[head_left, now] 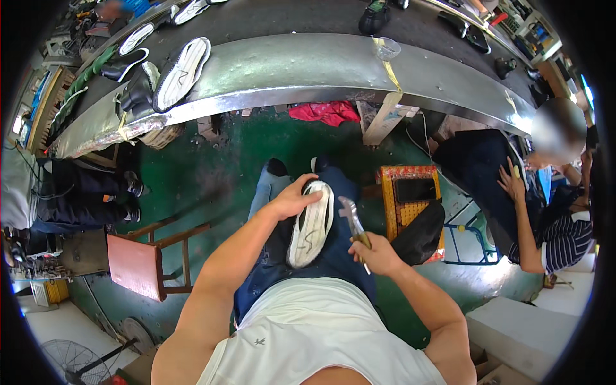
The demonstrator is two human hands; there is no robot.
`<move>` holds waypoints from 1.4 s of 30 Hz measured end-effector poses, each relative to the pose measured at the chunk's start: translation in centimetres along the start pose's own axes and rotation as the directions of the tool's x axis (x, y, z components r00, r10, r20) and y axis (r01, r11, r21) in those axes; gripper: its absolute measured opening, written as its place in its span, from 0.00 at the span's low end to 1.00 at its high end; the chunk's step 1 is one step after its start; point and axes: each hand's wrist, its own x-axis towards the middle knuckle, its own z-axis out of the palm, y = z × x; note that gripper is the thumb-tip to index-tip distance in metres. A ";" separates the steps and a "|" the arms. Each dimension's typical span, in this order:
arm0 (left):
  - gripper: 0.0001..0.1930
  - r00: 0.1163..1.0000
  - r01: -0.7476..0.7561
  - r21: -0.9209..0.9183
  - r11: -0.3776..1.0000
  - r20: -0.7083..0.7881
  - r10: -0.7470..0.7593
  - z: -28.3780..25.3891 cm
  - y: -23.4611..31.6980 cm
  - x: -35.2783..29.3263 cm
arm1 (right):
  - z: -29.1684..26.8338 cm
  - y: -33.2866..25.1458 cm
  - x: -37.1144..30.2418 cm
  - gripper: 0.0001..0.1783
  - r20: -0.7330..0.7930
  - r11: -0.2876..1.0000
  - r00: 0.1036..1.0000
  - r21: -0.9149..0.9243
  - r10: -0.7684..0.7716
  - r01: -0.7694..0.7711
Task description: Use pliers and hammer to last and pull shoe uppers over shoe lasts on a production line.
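Across my lap lies a shoe (310,226), its pale underside facing up with a dark curved mark near the heel end. My left hand (293,197) grips its far end, thumb on the underside and fingers round the side. On the right, my right hand (378,255) is closed round the handles of lasting pliers (350,215). Their metal head points up and away, beside the shoe and apart from it.
A metal-edged bench (289,67) crosses ahead, carrying several shoes, including an upturned one (183,75). A woven stool (388,199) at my right holds a phone (416,190) and a dark shoe (420,234). A pink-topped stool (136,266) stands left. Co-workers sit right (561,218) and left (70,199).
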 end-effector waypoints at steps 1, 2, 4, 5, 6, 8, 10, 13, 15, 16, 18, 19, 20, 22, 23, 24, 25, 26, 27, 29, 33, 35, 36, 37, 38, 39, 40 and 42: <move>0.36 0.998 -0.054 -0.047 0.997 0.019 0.055 -0.3 -0.1 -1.5 | 0.4 -2.0 -0.7 0.15 0.039 0.989 0.997 -0.136 0.065 -0.060; 0.33 0.993 -0.106 -0.096 0.990 0.043 0.110 -0.4 -0.1 -2.8 | 1.0 -2.4 -1.0 0.15 0.045 0.989 0.997 -0.138 0.068 -0.061; 0.30 0.986 -0.147 -0.170 0.974 0.057 0.159 -0.8 -0.1 -4.4 | 2.0 -3.0 -1.4 0.17 0.068 0.967 0.984 -0.188 -0.164 0.174; 0.30 0.959 -0.282 -0.071 0.957 0.002 0.283 -0.9 -0.2 -5.0 | 2.4 -3.6 -1.4 0.18 0.093 0.968 0.984 -0.187 -0.154 0.169; 0.29 0.913 -0.404 0.036 0.914 -0.041 0.406 -1.1 -0.2 -5.6 | 2.9 -4.3 -1.6 0.18 0.105 0.967 0.983 -0.190 -0.153 0.171; 0.30 0.911 -0.406 0.054 0.912 -0.048 0.409 -1.3 -0.1 -6.6 | 3.4 -5.7 -1.6 0.19 0.117 0.951 0.971 -0.208 -0.208 0.228; 0.31 0.904 -0.413 0.109 0.904 -0.065 0.422 -1.4 -0.1 -7.5 | 3.6 -6.4 -1.1 0.18 0.158 0.954 0.969 -0.204 -0.189 0.220; 0.31 0.888 -0.438 0.118 0.891 -0.096 0.449 -1.8 -0.2 -8.3 | 4.3 -7.2 -0.4 0.17 0.244 0.991 0.961 0.081 -0.128 0.111; 0.31 0.892 -0.425 0.122 0.897 -0.110 0.438 -1.9 -0.2 -8.5 | 5.1 -7.1 0.0 0.15 0.295 0.908 0.950 0.417 -0.105 -0.029; 0.31 0.899 -0.409 0.130 0.903 -0.116 0.423 -2.1 -0.3 -8.6 | 5.2 -6.7 0.2 0.15 0.301 0.911 0.948 0.411 -0.106 -0.028; 0.31 0.894 -0.411 0.155 0.898 -0.124 0.431 -2.6 -0.9 -8.7 | 4.9 -6.0 0.6 0.15 0.303 0.953 0.933 0.281 -0.196 0.109; 0.31 0.891 -0.410 0.176 0.895 -0.133 0.434 -2.8 -1.3 -8.8 | 4.3 -6.1 0.7 0.13 0.308 0.966 0.932 0.230 -0.190 0.121; 0.31 0.889 -0.406 0.196 0.893 -0.139 0.435 -2.9 -1.3 -9.1 | 4.2 -7.3 0.6 0.13 0.309 0.966 0.932 0.228 -0.188 0.119; 0.31 0.897 -0.380 0.215 0.900 -0.151 0.415 -3.1 -0.6 -9.6 | 3.4 -10.2 0.5 0.11 0.369 0.994 0.929 0.105 -0.021 -0.019; 0.31 0.904 -0.353 0.237 0.905 -0.164 0.396 -3.1 -0.2 -9.7 | 3.4 -10.9 0.7 0.11 0.368 0.996 0.930 0.085 -0.002 -0.032; 0.31 0.903 -0.355 0.234 0.905 -0.167 0.397 -3.1 -0.3 -9.8 | 3.4 -10.7 0.9 0.11 0.368 0.996 0.930 0.080 0.001 -0.033; 0.31 0.903 -0.352 0.202 0.914 -0.186 0.388 -3.0 -0.4 -9.8 | 3.3 -10.2 1.5 0.11 0.340 0.999 0.940 -0.025 -0.019 0.029; 0.31 0.902 -0.348 0.172 0.922 -0.206 0.379 -3.2 -0.5 -9.8 | 3.4 -9.7 2.4 0.11 0.316 0.987 0.948 -0.131 -0.045 0.091; 0.31 0.900 -0.350 0.171 0.921 -0.212 0.381 -3.2 -0.5 -9.7 | 3.8 -8.7 2.7 0.12 0.269 0.967 0.954 -0.179 -0.131 0.183; 0.29 0.888 -0.366 0.116 0.923 -0.252 0.384 -3.0 -0.8 -9.6 | 4.7 -6.5 4.0 0.12 0.191 0.898 0.939 -0.291 -0.284 0.331; 0.29 0.848 -0.424 0.164 0.891 -0.274 0.454 -2.9 -1.9 -8.9 | 6.5 -2.0 6.5 0.13 0.019 0.742 0.832 -0.442 -0.554 0.504; 0.29 0.838 -0.430 0.236 0.871 -0.254 0.482 -3.0 -1.3 -9.1 | 6.6 -1.7 6.3 0.13 -0.029 0.677 0.761 -0.480 -0.648 0.558; 0.29 0.838 -0.431 0.235 0.871 -0.253 0.483 -2.9 -1.5 -9.3 | 6.4 -1.4 5.9 0.14 -0.002 0.688 0.786 -0.484 -0.618 0.540; 0.28 0.849 -0.420 0.224 0.880 -0.246 0.468 -3.1 -1.7 -9.7 | 6.4 -1.9 5.3 0.14 0.031 0.696 0.806 -0.487 -0.590 0.528; 0.28 0.861 -0.408 0.210 0.889 -0.236 0.451 -3.1 -1.9 -10.0 | 6.4 -2.6 4.3 0.14 0.031 0.696 0.806 -0.485 -0.591 0.529; 0.28 0.862 -0.406 0.211 0.889 -0.236 0.449 -3.2 -1.9 -10.2 | 6.4 -3.4 3.0 0.15 0.069 0.648 0.800 -0.547 -0.596 0.530; 0.29 0.866 -0.415 0.199 0.888 -0.215 0.452 -3.3 -1.9 -10.6 | 6.4 -4.0 1.9 0.16 0.104 0.598 0.796 -0.605 -0.596 0.527; 0.30 0.871 -0.420 0.186 0.889 -0.192 0.452 -3.2 -1.7 -11.0 | 6.5 -4.6 1.0 0.17 0.098 0.593 0.796 -0.614 -0.597 0.521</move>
